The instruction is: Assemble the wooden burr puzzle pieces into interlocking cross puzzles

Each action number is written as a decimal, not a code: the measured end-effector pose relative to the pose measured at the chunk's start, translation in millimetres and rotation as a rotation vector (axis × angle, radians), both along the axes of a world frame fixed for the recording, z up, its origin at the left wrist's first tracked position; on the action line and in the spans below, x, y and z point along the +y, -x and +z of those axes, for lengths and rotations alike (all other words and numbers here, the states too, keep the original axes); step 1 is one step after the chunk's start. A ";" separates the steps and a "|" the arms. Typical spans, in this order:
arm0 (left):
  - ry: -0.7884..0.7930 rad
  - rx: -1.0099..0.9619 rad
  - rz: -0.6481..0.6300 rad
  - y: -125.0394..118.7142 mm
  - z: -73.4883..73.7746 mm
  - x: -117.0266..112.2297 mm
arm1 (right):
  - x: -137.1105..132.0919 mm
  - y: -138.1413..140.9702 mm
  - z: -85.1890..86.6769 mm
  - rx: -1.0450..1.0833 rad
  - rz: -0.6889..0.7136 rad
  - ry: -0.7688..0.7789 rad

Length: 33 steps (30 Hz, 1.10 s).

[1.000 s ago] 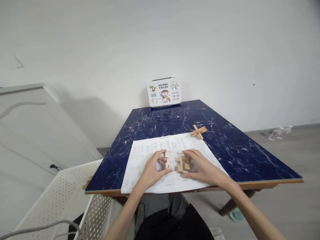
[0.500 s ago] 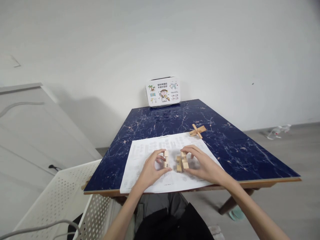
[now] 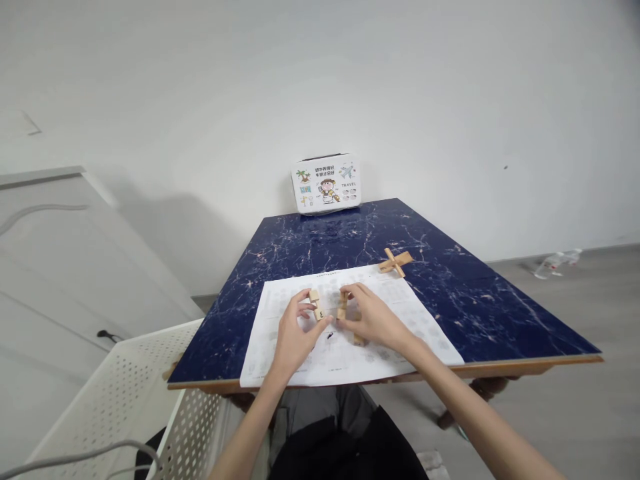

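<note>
Between the thumb and fingers of my left hand [image 3: 296, 331] is a notched wooden puzzle piece [image 3: 320, 311] with a dark mark on its face. My right hand [image 3: 373, 317] pinches a second notched wooden piece [image 3: 342, 307], held upright a short gap to the right of the first. Another wooden piece [image 3: 359, 340] lies on the printed paper sheet [image 3: 295, 370], partly hidden under my right hand. Both hands are over the sheet.
Crossed wooden pieces [image 3: 395, 262] lie at the sheet's far right corner on the blue marbled table [image 3: 320, 243]. A white printed case [image 3: 327, 185] stands at the back against the wall. A white perforated basket [image 3: 120, 387] sits left of the table.
My right hand has moved left and slightly away with its piece, leaving another piece on the sheet. My left hand has shifted slightly left and away, its piece now tilted.
</note>
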<state>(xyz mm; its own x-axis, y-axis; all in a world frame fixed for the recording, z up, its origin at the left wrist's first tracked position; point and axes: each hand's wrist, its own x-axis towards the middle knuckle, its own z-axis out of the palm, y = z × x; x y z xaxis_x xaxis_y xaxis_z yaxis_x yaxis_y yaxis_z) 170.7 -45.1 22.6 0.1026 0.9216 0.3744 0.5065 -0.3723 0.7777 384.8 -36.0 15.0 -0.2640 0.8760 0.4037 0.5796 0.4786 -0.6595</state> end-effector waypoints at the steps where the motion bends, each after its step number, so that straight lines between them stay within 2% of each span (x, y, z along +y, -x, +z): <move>1: -0.011 -0.018 0.007 0.0 -0.1 0.8 | 2.6 6.2 0.0 -0.026 -0.001 0.013; 6: -0.023 -0.068 0.028 0.1 -0.1 2.8 | 9.1 23.8 2.8 -0.097 0.024 0.042; 9: -0.031 -0.077 0.017 0.1 2.0 1.1 | 6.8 19.8 11.0 -0.014 0.074 0.020; 13: -0.069 -0.058 -0.021 -0.2 6.4 -2.7 | -1.4 13.4 29.4 0.172 0.137 0.151; 16: -0.105 -0.035 -0.043 -0.3 9.0 -4.8 | -6.0 17.4 36.3 0.228 0.235 0.258; 18: -0.133 -0.023 -0.050 -0.2 9.7 -5.7 | -6.2 22.5 34.1 0.252 0.286 0.319; 23: -0.133 0.057 -0.074 2.8 7.3 -4.8 | -0.7 23.6 22.9 0.396 0.296 0.410; 27: -0.033 0.180 -0.136 9.4 5.6 7.4 | 4.5 7.3 22.7 0.410 0.276 0.347; 33: 0.135 0.339 -0.368 12.8 7.9 40.0 | 14.3 -13.5 8.2 0.328 0.170 0.226</move>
<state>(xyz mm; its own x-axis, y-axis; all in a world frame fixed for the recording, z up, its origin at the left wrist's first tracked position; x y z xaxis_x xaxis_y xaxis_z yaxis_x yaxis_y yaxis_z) 157.9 -5.0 30.5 0.5244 0.8392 0.1441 0.5927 -0.4813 0.6457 398.3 -21.7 23.2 -0.3017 0.9071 0.2935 0.2469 0.3717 -0.8949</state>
